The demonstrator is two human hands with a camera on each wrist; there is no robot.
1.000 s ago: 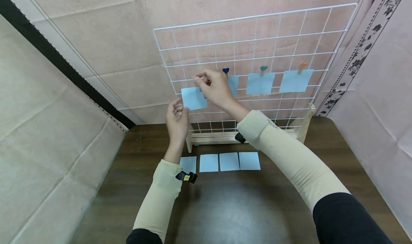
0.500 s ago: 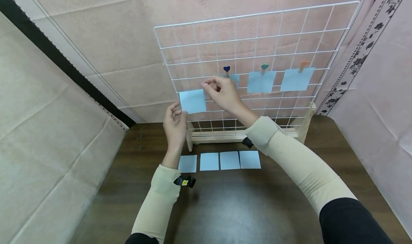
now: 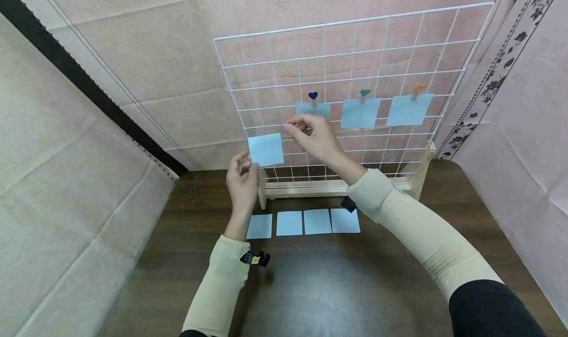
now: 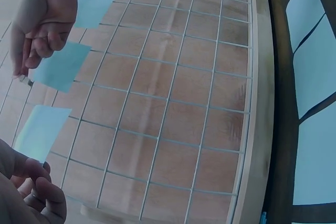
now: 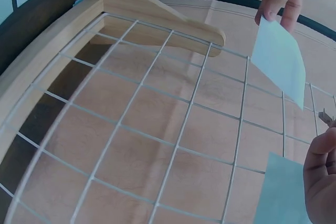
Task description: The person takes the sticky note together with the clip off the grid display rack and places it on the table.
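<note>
My left hand (image 3: 241, 186) pinches a blue paper square (image 3: 266, 149) by its lower left edge, in front of the left side of a white wire grid (image 3: 355, 18). To the right of that square is my right hand (image 3: 317, 138), fingers curled around a small clothespin (image 5: 325, 118). Only the clothespin's tip shows in the wrist views; the rest is hidden in the fingers. Three blue squares hang on the grid under heart-topped clothespins: a dark blue one (image 3: 313, 96), a green one (image 3: 365, 93) and an orange one (image 3: 418, 89). My right hand partly covers the leftmost hanging square (image 3: 312, 109).
The grid stands in a wooden base (image 3: 306, 191) on a dark brown table (image 3: 319, 282). Several blue paper squares (image 3: 317, 221) lie in a row before the base. Pale cloth walls (image 3: 80, 189) enclose the table at the back and sides.
My right hand has moved right and down, uncovering more of the leftmost hanging square. The blue square in my left hand has come lower, away from the right fingertips.
</note>
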